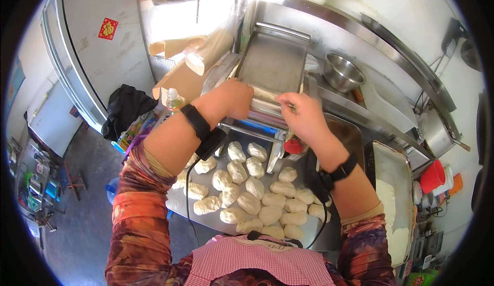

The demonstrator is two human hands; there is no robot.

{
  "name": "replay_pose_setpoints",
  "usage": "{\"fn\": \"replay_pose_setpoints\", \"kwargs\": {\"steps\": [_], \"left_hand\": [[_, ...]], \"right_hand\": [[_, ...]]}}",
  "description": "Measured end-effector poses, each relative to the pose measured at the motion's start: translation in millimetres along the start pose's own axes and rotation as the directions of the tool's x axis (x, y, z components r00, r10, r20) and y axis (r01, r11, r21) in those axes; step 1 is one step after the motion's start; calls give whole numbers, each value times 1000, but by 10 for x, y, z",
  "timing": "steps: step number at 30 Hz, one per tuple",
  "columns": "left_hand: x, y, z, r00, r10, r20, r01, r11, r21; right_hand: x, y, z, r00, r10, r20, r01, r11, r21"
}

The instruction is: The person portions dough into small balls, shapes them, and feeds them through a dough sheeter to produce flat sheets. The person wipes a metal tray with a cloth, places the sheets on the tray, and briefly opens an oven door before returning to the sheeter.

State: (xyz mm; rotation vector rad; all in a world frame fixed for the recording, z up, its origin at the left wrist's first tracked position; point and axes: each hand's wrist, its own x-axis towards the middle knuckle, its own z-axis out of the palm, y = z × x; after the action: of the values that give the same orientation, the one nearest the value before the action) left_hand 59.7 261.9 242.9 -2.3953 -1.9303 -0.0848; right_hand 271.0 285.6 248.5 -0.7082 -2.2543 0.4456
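Note:
A pale strip of dough [265,93] lies across the rollers of a metal dough-rolling machine [274,62], between my two hands. My left hand [234,98] is curled at the strip's left end. Its fingertips are turned away, so what they grip is hidden. At the right end, my right hand [304,115] pinches with thumb and forefinger at the dough's edge. Below the machine, several floured dough pieces [249,202] are spread over a steel tabletop [210,220]. A red knob [293,146] shows on the machine under my right hand.
To the right is a tray [410,209] with flat dough sheets [384,201]. A steel bowl [343,72] stands on the back shelf. Beyond my left forearm are a clear bottle [174,100], a cardboard box [177,83] and a black cloth [128,110]. A red container [433,177] is far right.

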Motion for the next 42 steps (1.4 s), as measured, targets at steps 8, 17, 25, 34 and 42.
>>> {"fn": "replay_pose_setpoints", "kwargs": {"steps": [8, 17, 25, 34, 42], "left_hand": [[69, 134, -1, 1000, -21, -22, 13, 954, -299], [-530, 322, 977, 990, 54, -130, -125, -84, -989], [-10, 31, 1975, 895, -365, 256, -157, -796, -585], [-516, 322, 1926, 916, -380, 130, -232, -764, -602], [-1120, 434, 1761, 931, -309, 192, -106, -736, -669]], "right_hand": [[-579, -170, 4, 984, -142, -108, 155, 980, 121], [-1074, -120, 147, 972, -217, -92, 230, 959, 166], [-1217, 26, 600, 994, -68, 84, 42, 961, 275], [-1059, 771, 1243, 638, 580, 507, -673, 99, 733], [-1123, 765, 1274, 714, 431, 552, -537, -168, 826]]}}
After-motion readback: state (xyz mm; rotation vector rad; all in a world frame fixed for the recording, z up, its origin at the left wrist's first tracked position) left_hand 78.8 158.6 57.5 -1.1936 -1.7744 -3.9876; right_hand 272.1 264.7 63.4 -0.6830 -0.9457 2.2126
